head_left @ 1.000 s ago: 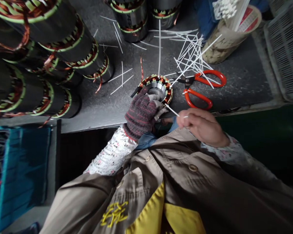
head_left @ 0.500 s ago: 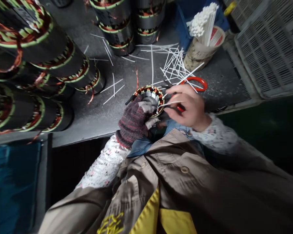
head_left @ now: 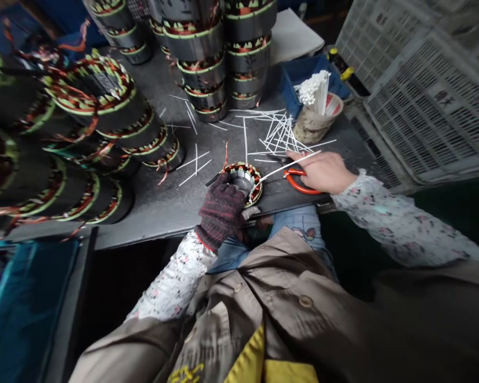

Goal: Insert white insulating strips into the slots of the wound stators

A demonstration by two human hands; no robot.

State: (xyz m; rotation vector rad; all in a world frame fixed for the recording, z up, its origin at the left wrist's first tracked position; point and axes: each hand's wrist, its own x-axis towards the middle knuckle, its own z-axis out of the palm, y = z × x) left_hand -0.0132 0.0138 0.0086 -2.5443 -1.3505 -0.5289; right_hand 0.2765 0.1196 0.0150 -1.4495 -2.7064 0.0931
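Note:
My left hand (head_left: 221, 205), in a dark knitted fingerless glove, grips the near left side of a small motor stator (head_left: 259, 196) with copper windings and a pale green insulating rim. The stator lies at the bench's front edge, and a twisted copper lead sticks up from it. A white cable tie (head_left: 279, 171) runs from its right rim up across my right hand (head_left: 323, 171). That bare hand is closed over a pair of scissors (head_left: 299, 183) with red handles. Their dark blades point left; the fingertips are partly hidden.
Loose white ties (head_left: 281, 130) lie behind the scissors. A tape-wrapped cup (head_left: 313, 125) holds more ties, beside a blue bin (head_left: 289, 80). Stacked stators (head_left: 205, 64) stand at the back and left. Grey plastic crates (head_left: 415, 106) bound the right side.
My right hand has moved right, away from the stator rim, onto the scissors. The tie it pinched now stretches out straight. My left hand stays on the stator, while the view has tilted up.

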